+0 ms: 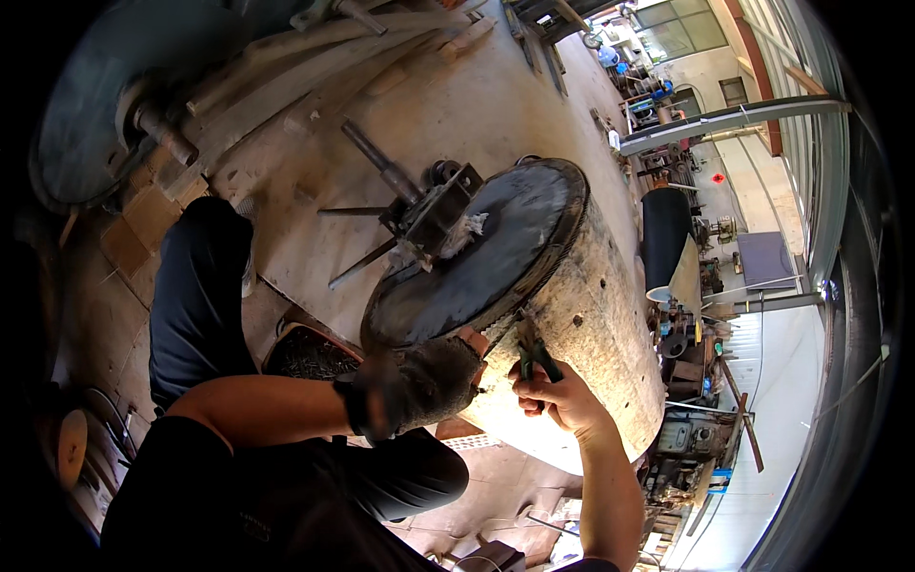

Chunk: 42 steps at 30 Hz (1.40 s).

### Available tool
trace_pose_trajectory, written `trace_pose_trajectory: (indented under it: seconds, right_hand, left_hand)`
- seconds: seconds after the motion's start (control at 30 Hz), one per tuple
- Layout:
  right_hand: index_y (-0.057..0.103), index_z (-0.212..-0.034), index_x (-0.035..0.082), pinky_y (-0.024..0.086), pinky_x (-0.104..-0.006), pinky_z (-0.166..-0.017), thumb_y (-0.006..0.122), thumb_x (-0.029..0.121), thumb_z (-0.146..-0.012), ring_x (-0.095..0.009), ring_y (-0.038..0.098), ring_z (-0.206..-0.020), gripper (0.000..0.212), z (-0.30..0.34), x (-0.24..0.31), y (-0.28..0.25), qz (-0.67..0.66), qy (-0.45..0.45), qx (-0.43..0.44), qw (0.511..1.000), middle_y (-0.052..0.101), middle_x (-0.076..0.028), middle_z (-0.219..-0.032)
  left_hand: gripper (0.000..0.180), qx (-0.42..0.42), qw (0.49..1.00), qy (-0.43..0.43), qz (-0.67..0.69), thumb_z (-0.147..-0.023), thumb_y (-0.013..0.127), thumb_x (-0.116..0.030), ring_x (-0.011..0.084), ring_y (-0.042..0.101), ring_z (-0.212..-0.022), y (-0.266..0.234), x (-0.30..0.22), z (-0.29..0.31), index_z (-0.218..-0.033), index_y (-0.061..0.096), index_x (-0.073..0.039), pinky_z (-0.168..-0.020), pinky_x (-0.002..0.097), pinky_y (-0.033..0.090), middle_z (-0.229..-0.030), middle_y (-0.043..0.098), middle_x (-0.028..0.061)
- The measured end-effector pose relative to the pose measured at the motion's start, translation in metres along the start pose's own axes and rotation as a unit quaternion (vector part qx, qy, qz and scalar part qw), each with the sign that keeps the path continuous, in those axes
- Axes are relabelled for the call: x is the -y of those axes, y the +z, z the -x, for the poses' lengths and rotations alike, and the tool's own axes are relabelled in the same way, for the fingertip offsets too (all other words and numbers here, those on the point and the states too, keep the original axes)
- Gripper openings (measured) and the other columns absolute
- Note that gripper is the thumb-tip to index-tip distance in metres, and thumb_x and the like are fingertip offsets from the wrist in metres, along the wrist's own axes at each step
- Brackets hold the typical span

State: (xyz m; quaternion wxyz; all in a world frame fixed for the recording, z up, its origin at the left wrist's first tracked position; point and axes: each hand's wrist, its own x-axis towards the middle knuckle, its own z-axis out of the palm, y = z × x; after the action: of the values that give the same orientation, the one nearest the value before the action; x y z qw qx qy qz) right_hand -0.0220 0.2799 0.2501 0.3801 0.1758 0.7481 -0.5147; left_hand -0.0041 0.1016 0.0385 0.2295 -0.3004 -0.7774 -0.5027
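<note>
A large drum (600, 319) lies on its side before me, wrapped in a pale, rough, fuzzy covering with dark spots. Its dark round end plate (519, 224) faces left and carries a metal block with a shaft (419, 200) and thin rods. My right hand (562, 396), bare, is closed around the dark-green handles of pliers (529, 348), whose jaws meet the covering near the drum's rim. My left hand (429, 381), in a dark glove with bare fingertips, presses against the rim just left of the pliers. Its fingers are curled; what they pinch is hidden.
A shallow tray (315, 355) with a reddish edge holds many small dark pieces beside my knee. Long boards (315, 67) and a big dark round part (86, 133) lie at upper left. A black roll (667, 238), machinery and clutter line the right side.
</note>
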Motion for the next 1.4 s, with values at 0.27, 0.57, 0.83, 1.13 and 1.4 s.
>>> trace_pose_trajectory:
  seconds: [0.27, 0.57, 0.83, 1.13, 1.4]
  right_hand:
    - [0.057, -0.107, 0.005, 0.044, -0.0358, -0.057, 0.064, 0.012, -0.095, -0.018, 0.054, -0.064, 0.015, 0.009, 0.0, 0.006, 0.291, -0.058, -0.123, 0.947, 0.059, -0.007, -0.078]
    - [0.057, -0.11, 0.004, 0.051, -0.0529, -0.069, 0.055, 0.0, -0.084, -0.047, 0.065, -0.086, 0.027, 0.0, 0.005, 0.022, 0.51, -0.124, -0.276, 0.805, 0.064, -0.027, -0.09]
    - [0.061, -0.107, -0.004, 0.048, -0.0401, -0.053, 0.063, 0.002, -0.071, -0.027, 0.054, -0.065, 0.036, -0.014, 0.007, -0.026, 0.751, -0.371, -0.362, 0.408, 0.052, -0.013, -0.077]
    - [0.061, -0.105, 0.003, 0.044, -0.0313, -0.054, 0.073, 0.009, -0.087, -0.016, 0.054, -0.063, 0.023, -0.018, 0.039, -0.039, 0.24, -0.001, 0.053, 0.969, 0.061, -0.006, -0.078]
    - [0.06, -0.113, 0.005, 0.05, -0.0383, -0.064, 0.06, 0.016, -0.094, -0.025, 0.061, -0.069, 0.023, -0.007, 0.039, -0.022, 0.399, 0.016, -0.024, 0.916, 0.064, -0.013, -0.078]
  left_hand:
    - [0.019, -0.039, 0.998, -0.034, 0.045, -0.089, 0.062, -0.005, 0.0377, 0.063, -0.078, -0.083, -0.015, -0.123, -0.106, 0.055, -0.004, -0.067, 0.0471, 0.05, -0.093, 0.06, 0.0183]
    - [0.023, -0.034, 0.976, 0.213, -0.029, -0.087, 0.066, -0.02, 0.0374, 0.056, -0.102, 0.027, 0.052, -0.293, -0.1, 0.053, -0.007, -0.085, 0.0499, 0.047, -0.106, 0.056, 0.0151]
    - [0.033, -0.046, 0.984, 0.169, -0.012, -0.081, 0.071, -0.035, 0.0342, 0.052, -0.106, 0.049, 0.038, -0.277, -0.097, 0.062, -0.008, -0.089, 0.0518, 0.042, -0.108, 0.055, 0.0121]
    - [0.031, -0.024, 0.988, 0.147, -0.045, -0.083, 0.072, -0.027, 0.0364, 0.054, -0.106, 0.035, 0.05, -0.276, -0.097, 0.055, -0.004, -0.089, 0.0494, 0.045, -0.118, 0.052, 0.0144]
    - [0.031, -0.02, 0.982, 0.162, -0.091, -0.085, 0.071, -0.029, 0.0387, 0.053, -0.111, 0.029, 0.045, -0.269, -0.097, 0.056, -0.004, -0.094, 0.0521, 0.043, -0.122, 0.052, 0.0168]
